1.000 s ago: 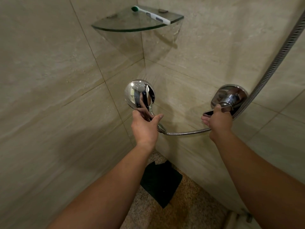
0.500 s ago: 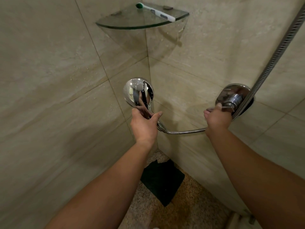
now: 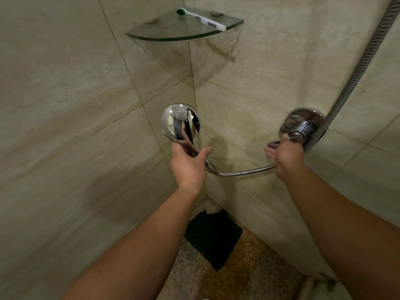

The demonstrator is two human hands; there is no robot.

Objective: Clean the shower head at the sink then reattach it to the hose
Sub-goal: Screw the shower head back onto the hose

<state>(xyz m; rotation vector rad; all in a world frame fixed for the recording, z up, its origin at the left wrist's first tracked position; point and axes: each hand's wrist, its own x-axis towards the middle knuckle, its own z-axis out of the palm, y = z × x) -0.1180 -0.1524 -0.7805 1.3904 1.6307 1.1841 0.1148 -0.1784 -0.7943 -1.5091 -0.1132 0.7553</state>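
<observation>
Progress appeared to be at one end of the task or the other, and which end could not be settled from the view. The round chrome shower head (image 3: 180,122), beaded with water drops, was gripped by its handle in the left hand (image 3: 188,163), fingers and thumb curled round it, the back of the head turned toward the camera. The ribbed metal hose (image 3: 244,172) was seen joined to the handle just right of that hand, running across to the right hand (image 3: 285,153) and up past the chrome wall valve (image 3: 303,124). The lever of the valve was touched by the right hand, whose fingers looked fairly straight; a firm grip could not be told. No sink was shown. A white brush with a green tip (image 3: 201,19) lay on the glass corner shelf (image 3: 151,36) above both hands. If cleaning was done, only a water test seemed left.
</observation>
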